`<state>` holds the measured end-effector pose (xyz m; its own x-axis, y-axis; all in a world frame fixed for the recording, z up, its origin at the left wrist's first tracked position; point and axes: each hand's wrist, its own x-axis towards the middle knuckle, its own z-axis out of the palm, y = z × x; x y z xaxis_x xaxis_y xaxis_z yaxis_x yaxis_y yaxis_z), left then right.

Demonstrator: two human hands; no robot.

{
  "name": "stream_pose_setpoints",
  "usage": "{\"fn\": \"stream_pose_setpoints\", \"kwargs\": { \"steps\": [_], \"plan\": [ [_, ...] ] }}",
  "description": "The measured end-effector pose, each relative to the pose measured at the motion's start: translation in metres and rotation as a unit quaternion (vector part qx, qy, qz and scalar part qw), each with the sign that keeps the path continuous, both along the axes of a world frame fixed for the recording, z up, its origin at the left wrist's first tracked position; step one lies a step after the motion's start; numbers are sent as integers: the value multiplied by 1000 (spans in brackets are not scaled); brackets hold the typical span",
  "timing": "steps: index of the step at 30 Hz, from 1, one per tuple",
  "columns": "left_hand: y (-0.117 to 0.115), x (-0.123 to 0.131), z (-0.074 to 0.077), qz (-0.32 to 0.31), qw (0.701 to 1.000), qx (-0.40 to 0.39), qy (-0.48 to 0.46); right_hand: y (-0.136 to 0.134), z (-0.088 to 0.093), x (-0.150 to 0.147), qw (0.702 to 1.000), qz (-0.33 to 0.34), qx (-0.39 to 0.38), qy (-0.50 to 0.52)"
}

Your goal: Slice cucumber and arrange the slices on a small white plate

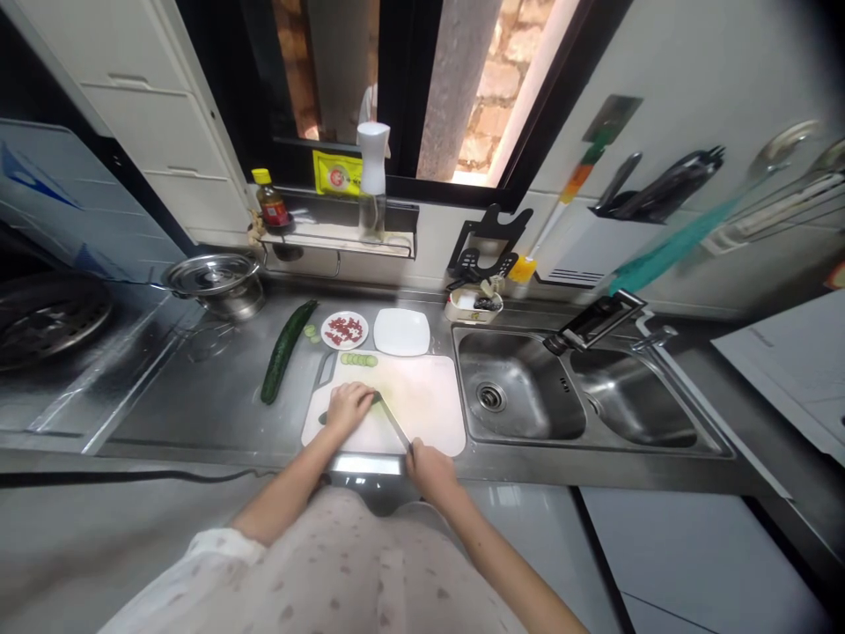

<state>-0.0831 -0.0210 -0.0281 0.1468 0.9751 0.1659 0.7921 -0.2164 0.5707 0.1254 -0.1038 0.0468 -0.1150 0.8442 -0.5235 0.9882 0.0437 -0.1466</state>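
Note:
On the white cutting board (pixel 432 396), my left hand (pixel 349 408) is closed over a piece of cucumber (pixel 323 418), whose dark green ends show on either side of the fingers. My right hand (pixel 430 471) grips a kitchen knife (pixel 396 423) by its handle at the board's front edge. The blade slants up and left, its tip beside the left fingertips and the cucumber piece. A short row of cucumber slices (pixel 358 359) lies along the board's back edge. Left of the board rests a long, dark green cucumber (pixel 289 352), with a few pale slices (pixel 310 333) near its upper end.
Behind the board are a white plate with chopped red pieces (pixel 363 334) and a bare white plate (pixel 401 332). A double sink (pixel 521 427) with a black faucet (pixel 594 324) adjoins on the right. A lidded steel pot (pixel 231 295) stands back left, below a bottle shelf (pixel 317 233).

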Motion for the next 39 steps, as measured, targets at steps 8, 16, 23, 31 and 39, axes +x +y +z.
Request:
{"fn": "stream_pose_setpoints", "kwargs": {
  "steps": [8, 16, 23, 31, 39],
  "plan": [
    [0, 2, 6, 7, 1000, -15, 15, -2, 15, 8, 1000, -13, -17, -4],
    [-1, 2, 4, 16, 1000, -11, 4, -3, 30, 25, 1000, -11, 26, -10],
    [7, 2, 4, 67, 996, -2, -58, 5, 26, 39, 995, 14, 80, -50],
    [20, 8, 40, -44, 996, -28, -70, 12, 23, 45, 992, 44, 103, -58],
    [25, 23, 67, -160, 984, -83, -4, 9, 22, 45, 986, 88, 131, -53]
  ]
}}
